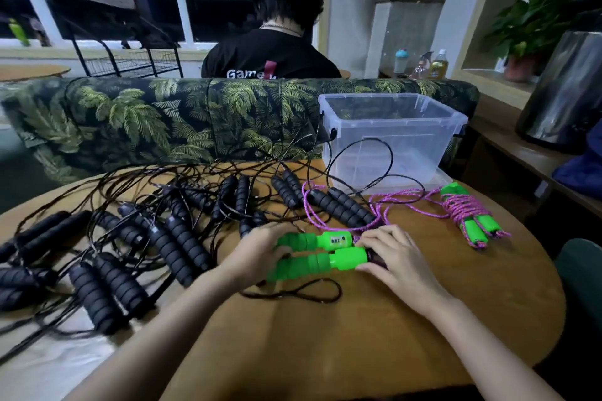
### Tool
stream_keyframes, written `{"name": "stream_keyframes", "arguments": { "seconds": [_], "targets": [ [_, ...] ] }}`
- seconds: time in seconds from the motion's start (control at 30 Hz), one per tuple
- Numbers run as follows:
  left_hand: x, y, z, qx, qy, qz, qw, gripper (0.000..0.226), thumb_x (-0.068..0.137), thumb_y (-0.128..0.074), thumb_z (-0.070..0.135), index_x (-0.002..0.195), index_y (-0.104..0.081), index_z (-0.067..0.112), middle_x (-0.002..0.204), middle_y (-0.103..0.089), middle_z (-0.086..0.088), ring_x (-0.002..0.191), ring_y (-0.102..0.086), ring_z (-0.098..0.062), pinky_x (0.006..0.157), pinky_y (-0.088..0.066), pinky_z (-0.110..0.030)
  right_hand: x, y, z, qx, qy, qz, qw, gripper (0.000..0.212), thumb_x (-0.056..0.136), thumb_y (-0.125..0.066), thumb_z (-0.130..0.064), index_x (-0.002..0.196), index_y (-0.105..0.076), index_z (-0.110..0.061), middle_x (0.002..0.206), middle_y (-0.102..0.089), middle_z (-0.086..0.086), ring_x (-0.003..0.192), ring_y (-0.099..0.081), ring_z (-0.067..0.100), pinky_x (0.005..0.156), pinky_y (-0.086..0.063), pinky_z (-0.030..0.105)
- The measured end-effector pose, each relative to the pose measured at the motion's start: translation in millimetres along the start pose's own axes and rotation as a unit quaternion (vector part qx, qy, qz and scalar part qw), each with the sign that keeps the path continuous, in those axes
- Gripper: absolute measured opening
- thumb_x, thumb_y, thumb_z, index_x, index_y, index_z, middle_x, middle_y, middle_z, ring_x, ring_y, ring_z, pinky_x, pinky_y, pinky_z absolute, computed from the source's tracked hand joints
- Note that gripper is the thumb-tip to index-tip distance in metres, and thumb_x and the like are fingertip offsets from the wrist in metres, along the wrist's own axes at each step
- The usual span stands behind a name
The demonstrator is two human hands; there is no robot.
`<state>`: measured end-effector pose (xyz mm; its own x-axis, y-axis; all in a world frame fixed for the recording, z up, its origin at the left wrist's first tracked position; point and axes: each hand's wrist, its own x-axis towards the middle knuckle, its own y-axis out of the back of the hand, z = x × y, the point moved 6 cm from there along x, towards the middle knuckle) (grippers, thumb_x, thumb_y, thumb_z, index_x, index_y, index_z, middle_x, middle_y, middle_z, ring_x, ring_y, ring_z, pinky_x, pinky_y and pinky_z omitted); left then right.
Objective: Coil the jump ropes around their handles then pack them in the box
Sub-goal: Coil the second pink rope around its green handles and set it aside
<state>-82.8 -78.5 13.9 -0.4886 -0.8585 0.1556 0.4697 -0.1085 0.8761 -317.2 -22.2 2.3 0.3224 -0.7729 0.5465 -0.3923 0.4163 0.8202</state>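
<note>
Two green jump-rope handles lie side by side on the round wooden table, their pink rope trailing away uncoiled behind them. My left hand holds their left ends. My right hand grips their right ends, where the rope comes out. A second green-handled rope lies to the right, its pink cord wound round its handles. Several black foam-handled ropes lie tangled on the left. The clear plastic box stands at the back right, with no ropes in it.
A leaf-patterned sofa back runs behind the table. A person in a black shirt sits beyond it, facing away. A dark shelf with a metal bin stands to the right. A black cord loop lies near my left wrist.
</note>
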Motion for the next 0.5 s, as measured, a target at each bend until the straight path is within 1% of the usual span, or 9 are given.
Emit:
{"name": "stream_keyframes", "arguments": {
  "seconds": [0.07, 0.17, 0.2, 0.27, 0.33, 0.4, 0.43, 0.47, 0.5],
  "targets": [
    [-26, 6, -4, -0.022, 0.003, 0.01, 1.0, 0.039, 0.091, -0.064, 0.009, 0.129, -0.06, 0.016, 0.122, -0.064, 0.0, 0.111, -0.06, -0.02, 0.09, -0.043, -0.024, -13, 4, -18, 0.03, 0.013, 0.017, 0.999, 0.041, 0.087, -0.054, -0.053, 0.109, -0.067, -0.021, 0.113, -0.062, -0.013, 0.107, -0.047, 0.011, 0.096, -0.035, 0.024],
    [-73, 4, -5, -0.057, 0.003, -0.015, 0.998, 0.035, 0.094, -0.063, 0.009, 0.128, -0.06, 0.016, 0.113, -0.064, 0.002, 0.103, -0.06, -0.016, 0.083, -0.041, -0.014, -36, -4, -47, 0.058, 0.035, 0.007, 0.998, 0.04, 0.088, -0.055, -0.052, 0.11, -0.065, -0.021, 0.114, -0.061, -0.013, 0.107, -0.047, 0.012, 0.097, -0.033, 0.021],
    [-86, -1, -8, -0.06, 0.003, -0.027, 0.998, 0.035, 0.095, -0.061, 0.009, 0.128, -0.059, 0.018, 0.115, -0.064, 0.003, 0.104, -0.06, -0.015, 0.085, -0.042, -0.015, -44, -9, -55, 0.062, 0.043, 0.0, 0.997, 0.04, 0.088, -0.055, -0.053, 0.11, -0.065, -0.022, 0.114, -0.061, -0.013, 0.107, -0.047, 0.012, 0.097, -0.033, 0.022],
    [-108, -14, -16, -0.062, 0.001, -0.041, 0.997, 0.035, 0.097, -0.056, 0.012, 0.131, -0.057, 0.021, 0.124, -0.062, 0.001, 0.111, -0.058, -0.016, 0.095, -0.042, -0.023, -54, -21, -67, 0.061, 0.05, -0.016, 0.997, 0.04, 0.087, -0.055, -0.054, 0.109, -0.065, -0.023, 0.115, -0.06, -0.014, 0.109, -0.047, 0.011, 0.094, -0.035, 0.025],
    [-122, -21, -25, -0.052, 0.006, -0.039, 0.998, 0.038, 0.099, -0.047, 0.035, 0.135, -0.054, 0.024, 0.131, -0.058, 0.0, 0.119, -0.055, -0.017, 0.101, -0.038, -0.024, -57, -29, -75, 0.053, 0.045, -0.022, 0.997, 0.039, 0.086, -0.055, -0.055, 0.109, -0.065, -0.024, 0.114, -0.06, -0.015, 0.109, -0.046, 0.01, 0.091, -0.035, 0.028],
    [-128, -23, -29, -0.047, 0.0, -0.033, 0.998, 0.072, 0.09, -0.029, 0.074, 0.14, -0.05, 0.027, 0.136, -0.051, 0.007, 0.125, -0.047, -0.01, 0.103, -0.03, -0.014, -55, -32, -80, 0.049, 0.034, -0.023, 0.998, 0.04, 0.085, -0.054, -0.055, 0.108, -0.065, -0.024, 0.113, -0.06, -0.016, 0.108, -0.046, 0.009, 0.09, -0.034, 0.025],
    [-130, -25, -28, -0.042, -0.005, -0.041, 0.998, 0.089, 0.081, -0.023, 0.086, 0.144, -0.045, 0.028, 0.138, -0.044, 0.013, 0.127, -0.041, -0.003, 0.103, -0.025, -0.009, -53, -33, -82, 0.047, 0.033, -0.025, 0.998, 0.041, 0.085, -0.054, -0.056, 0.108, -0.065, -0.024, 0.112, -0.06, -0.016, 0.108, -0.047, 0.009, 0.089, -0.034, 0.023],
    [-132, -27, -26, -0.023, -0.012, -0.047, 0.999, 0.096, 0.075, -0.024, 0.091, 0.148, -0.038, 0.03, 0.14, -0.036, 0.02, 0.129, -0.033, 0.004, 0.103, -0.02, -0.007, -50, -33, -83, 0.05, 0.033, -0.028, 0.998, 0.042, 0.084, -0.055, -0.056, 0.108, -0.065, -0.024, 0.112, -0.059, -0.015, 0.108, -0.047, 0.009, 0.089, -0.033, 0.022],
    [-133, -29, -23, 0.001, -0.025, -0.048, 0.999, 0.096, 0.074, -0.03, 0.089, 0.15, -0.033, 0.032, 0.141, -0.031, 0.023, 0.129, -0.028, 0.008, 0.102, -0.017, -0.005, -47, -33, -82, 0.064, 0.027, -0.037, 0.997, 0.043, 0.083, -0.057, -0.057, 0.11, -0.063, -0.024, 0.114, -0.058, -0.016, 0.109, -0.046, 0.008, 0.089, -0.034, 0.021]
  ]
}}
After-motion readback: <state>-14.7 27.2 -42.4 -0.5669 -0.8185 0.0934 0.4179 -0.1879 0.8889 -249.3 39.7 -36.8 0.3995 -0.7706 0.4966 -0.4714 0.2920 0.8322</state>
